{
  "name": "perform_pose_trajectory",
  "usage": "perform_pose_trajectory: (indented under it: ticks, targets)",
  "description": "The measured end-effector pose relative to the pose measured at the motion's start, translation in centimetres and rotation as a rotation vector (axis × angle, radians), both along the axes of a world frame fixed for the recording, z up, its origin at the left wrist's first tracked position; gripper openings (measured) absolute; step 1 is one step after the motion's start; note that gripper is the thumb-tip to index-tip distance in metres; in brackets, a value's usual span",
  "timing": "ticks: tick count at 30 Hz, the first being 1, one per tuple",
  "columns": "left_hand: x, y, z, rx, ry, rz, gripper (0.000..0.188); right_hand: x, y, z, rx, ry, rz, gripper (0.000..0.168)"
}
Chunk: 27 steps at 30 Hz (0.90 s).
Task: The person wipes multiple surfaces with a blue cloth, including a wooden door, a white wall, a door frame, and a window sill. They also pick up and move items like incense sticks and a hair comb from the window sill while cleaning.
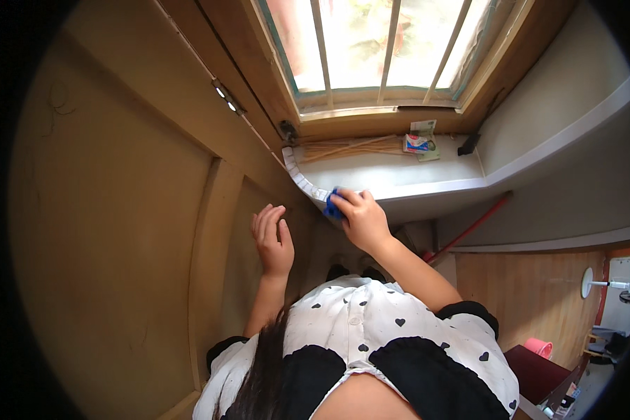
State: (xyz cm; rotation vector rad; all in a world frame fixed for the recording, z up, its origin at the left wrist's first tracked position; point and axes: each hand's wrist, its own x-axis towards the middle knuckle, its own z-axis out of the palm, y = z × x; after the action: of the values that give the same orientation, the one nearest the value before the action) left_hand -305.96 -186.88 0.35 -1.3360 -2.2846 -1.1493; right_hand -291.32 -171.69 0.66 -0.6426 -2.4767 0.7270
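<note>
My right hand point(365, 218) holds a bunched blue cloth point(334, 206) against the white front edge of a windowsill ledge point(399, 181). This edge curves at the left, where its edging strip point(300, 177) is cut into small segments. My left hand point(273, 239) is raised, fingers apart and empty, between the wooden door panel and the ledge. On the ledge lie a bundle of thin wooden sticks point(346, 148), a small red, white and blue box point(417, 143), a greenish paper slip point(424, 126) partly beneath the box, and a small black object point(469, 144).
Beyond the ledge is a barred window point(386, 52). A wooden door point(110, 220) with a metal hinge point(227, 98) fills the left. At right are a red pole point(472, 226), a pink bucket point(538, 348), a dark red table point(538, 373) and a white standing fan point(609, 284).
</note>
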Motion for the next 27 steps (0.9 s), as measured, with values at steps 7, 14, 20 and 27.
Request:
perform_pose_trajectory:
  ticks: [7, 14, 20, 27]
  targets:
    - [1.2, 0.8, 0.1, 0.007, -0.041, -0.067, 0.022, -3.3, 6.1, 5.0, 0.261, 0.252, -0.151, 0.046]
    - [1.8, -0.1, 0.1, -0.046, -0.042, -0.097, 0.021, -11.7, 8.2, 2.5, 0.647, 0.200, -0.114, 0.035]
    - [1.1, -1.1, -0.6, -0.085, -0.076, -0.049, 0.018, -8.5, 11.4, 3.0, 0.677, -0.062, -0.197, 0.036]
    - [1.3, -0.2, -1.0, -0.111, -0.106, -0.086, 0.018, -1.0, 16.8, 4.3, 0.750, -0.111, -0.409, 0.021]
